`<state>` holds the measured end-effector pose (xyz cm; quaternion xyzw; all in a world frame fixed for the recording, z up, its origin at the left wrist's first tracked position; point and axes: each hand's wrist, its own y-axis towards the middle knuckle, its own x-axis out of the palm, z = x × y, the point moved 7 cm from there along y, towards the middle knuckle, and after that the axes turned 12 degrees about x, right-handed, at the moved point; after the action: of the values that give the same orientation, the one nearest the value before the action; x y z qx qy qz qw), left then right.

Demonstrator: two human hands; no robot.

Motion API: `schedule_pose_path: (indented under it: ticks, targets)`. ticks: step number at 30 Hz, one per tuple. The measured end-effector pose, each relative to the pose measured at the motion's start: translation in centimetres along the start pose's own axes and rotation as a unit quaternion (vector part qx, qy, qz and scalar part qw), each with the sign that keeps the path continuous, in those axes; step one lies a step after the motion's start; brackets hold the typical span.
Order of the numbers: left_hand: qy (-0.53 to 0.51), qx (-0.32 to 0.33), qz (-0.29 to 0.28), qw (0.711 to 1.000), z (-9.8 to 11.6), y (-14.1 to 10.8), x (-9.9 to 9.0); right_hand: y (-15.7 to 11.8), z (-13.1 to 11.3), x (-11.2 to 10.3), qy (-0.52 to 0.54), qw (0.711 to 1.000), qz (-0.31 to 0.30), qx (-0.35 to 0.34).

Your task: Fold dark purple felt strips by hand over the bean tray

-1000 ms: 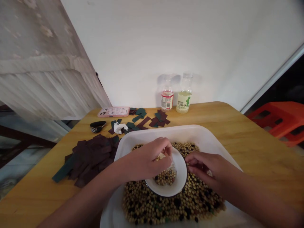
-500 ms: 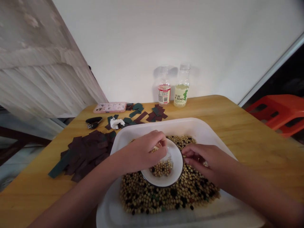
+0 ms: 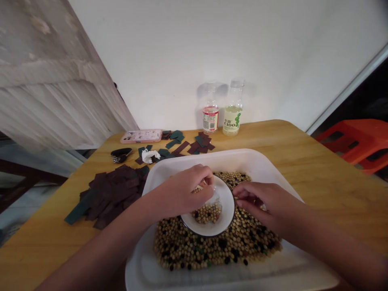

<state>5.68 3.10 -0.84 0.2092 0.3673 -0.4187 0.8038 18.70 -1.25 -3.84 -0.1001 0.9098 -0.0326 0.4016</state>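
**Both hands (image 3: 190,190) seen at a white bowl (image 3: 226,204) of beads (image 3: 206,214)**

On the right-hand bottle (image 3: 232,121), "C100" is read beneath two Chinese characters. The left-hand bottle (image 3: 210,119) is marked by a red-edged label with a barcode; its fine print cannot be read.

Against the frame of one second ago, the whole scene is shown a little higher; the poses of the hands and the bowl's place are almost unchanged.

The bowl is set among loose beads in a white tray (image 3: 263,165). The left hand is held over its left side, fingers curled and thumb brought near them; what is gripped cannot be told. The right hand (image 3: 266,202) is placed by the rim, thumb and forefinger nearly together; whether a bead is pinched cannot be told.

The bowl's left part is hidden by the left hand. Left of the tray, dark strips (image 3: 118,194) are heaped on the table (image 3: 315,169). Behind them a black-handled clipper (image 3: 121,154), crumpled tissue (image 3: 150,155) and pink-cased phone (image 3: 141,136) are noted. An orange stool (image 3: 354,139) is seen at right.
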Motion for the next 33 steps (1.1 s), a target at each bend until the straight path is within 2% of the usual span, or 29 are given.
schedule_pose_path:
  ticks: [6,18,27,33]
  targets:
    - [-0.027,0.001,0.013,1.0,0.02,0.1,-0.22,0.02,0.22,0.09,-0.002,1.0,0.001,0.002]
    - [-0.015,0.011,-0.006,1.0,0.13,0.23,0.02,0.1,0.28,0.13,-0.004,1.0,-0.001,0.007]
    - [-0.095,0.01,0.037,0.995,-0.54,0.33,-0.37,0.1,0.22,0.17,-0.007,1.0,0.0,0.003]
    - [-0.087,0.041,0.051,0.994,-0.64,0.33,-0.59,0.09,0.43,0.0,-0.02,1.0,0.016,0.007]
